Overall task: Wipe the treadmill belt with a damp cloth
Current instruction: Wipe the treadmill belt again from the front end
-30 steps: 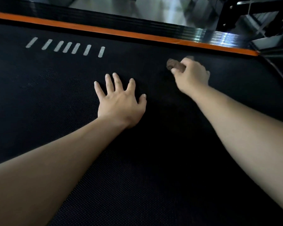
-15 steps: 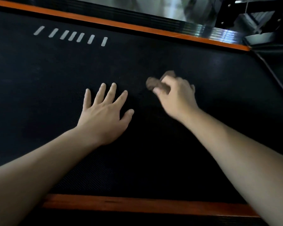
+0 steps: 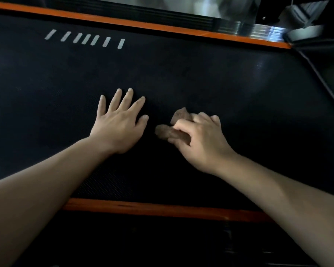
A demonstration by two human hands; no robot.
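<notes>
At the near edge, an orange rail (image 3: pixel 162 206) runs left to right under both forearms, and the black belt (image 3: pixel 201 78) begins just beyond it. On the belt the left hand (image 3: pixel 120 124) lies flat, palm down, fingers straight and spread, holding nothing. Just beside it to the right, the right hand (image 3: pixel 202 143) has its fingers curled round a bunched brown cloth (image 3: pixel 165 132). The cloth pokes out on the thumb side towards the left hand and touches the belt. Cloth and left thumb are near but apart. Farther off, a row of white marks (image 3: pixel 86 39) sits on the belt up to the left, and the far rail (image 3: pixel 143 24) closes it.

The belt's long axis runs across the view, between the two rails, so most of its surface lies sideways from the hands. The right hand already has the cloth and is the one to carry it. A sweep leftward would likely meet the left hand unless that hand lifts, while the stretch to the right looks open.

A second ago the cloth was close under the far rail. Half a second ago it was level with the left fingertips, and now it is level with the left thumb, closer to the near rail. The left hand has stayed flat and spread. The near rail was out of view a second ago and now shows.
</notes>
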